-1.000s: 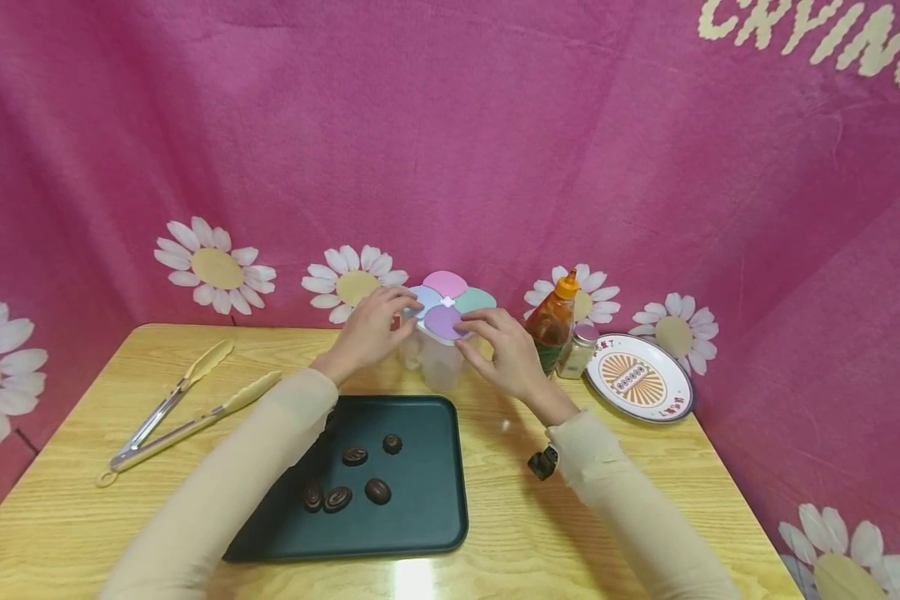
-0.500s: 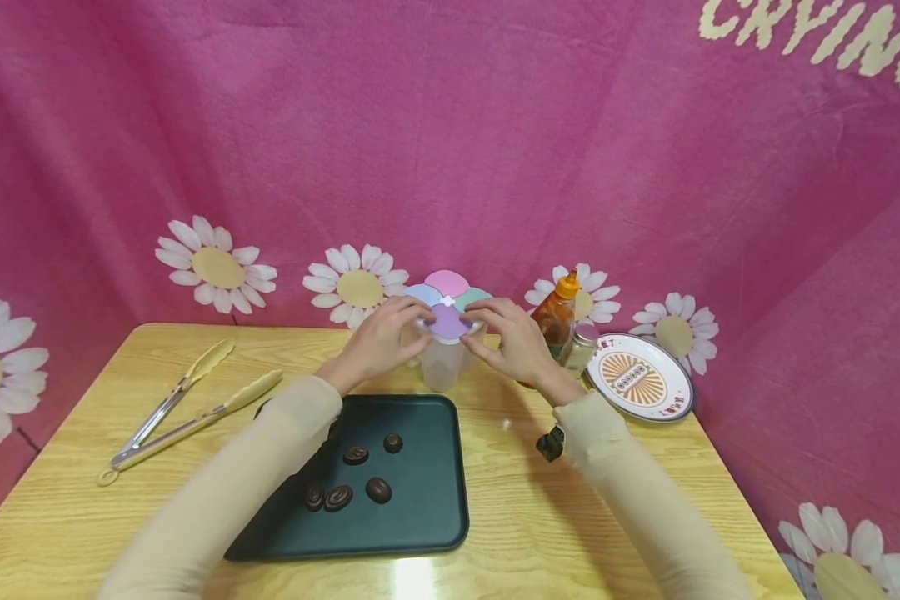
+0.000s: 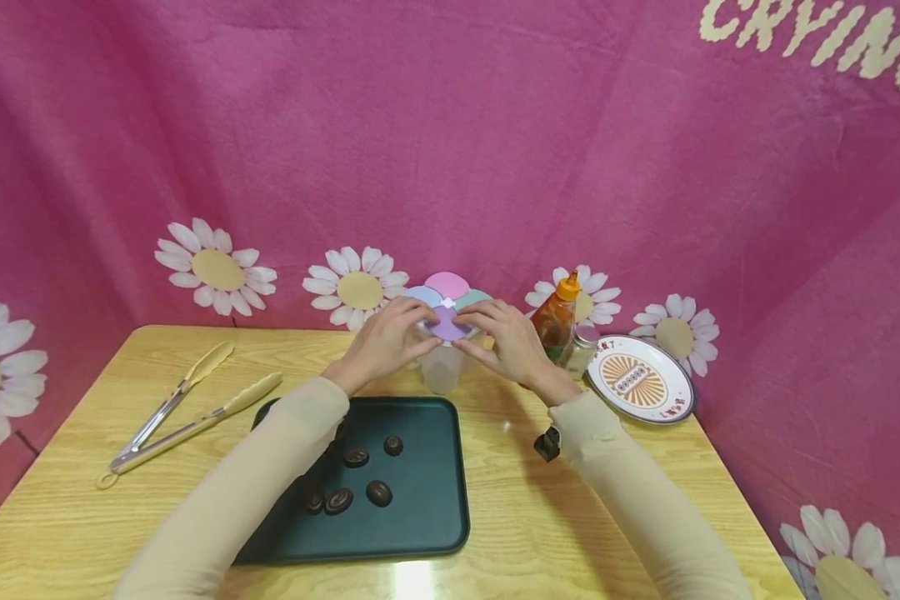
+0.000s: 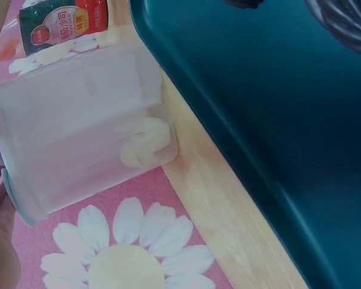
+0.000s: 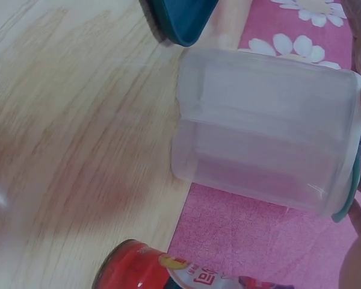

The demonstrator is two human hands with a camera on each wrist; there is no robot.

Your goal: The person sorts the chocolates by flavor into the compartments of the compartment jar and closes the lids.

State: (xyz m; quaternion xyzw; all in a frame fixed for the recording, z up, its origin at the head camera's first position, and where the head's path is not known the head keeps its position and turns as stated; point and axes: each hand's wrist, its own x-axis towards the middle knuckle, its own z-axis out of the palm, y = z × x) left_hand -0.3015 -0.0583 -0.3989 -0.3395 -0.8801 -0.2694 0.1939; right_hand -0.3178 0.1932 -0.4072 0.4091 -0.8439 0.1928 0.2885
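tray [image 3: 420, 500]: front centre of table [image 3: 645, 533], chocolates [image 3: 356, 483] on it
tongs [image 3: 187, 408]: left of tray
container [image 3: 442, 367]: behind tray
bottle [image 3: 557, 321], jar [image 3: 579, 350], plate [image 3: 640, 379]: right of container

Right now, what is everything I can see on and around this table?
Translucent plastic container with pastel four-petal lid: one, table's far middle.
Dark green tray: one, near centre.
Dark brown oval chocolates: at least five, on tray.
Cream-tipped metal tongs: one, left.
Orange-capped sauce bottle: one, right of container.
Small glass shaker: one, beside bottle.
Patterned oval plate: one, far right.
Wooden table: one.
Pink daisy cloth: backdrop.
Left hand, right hand: on lid.
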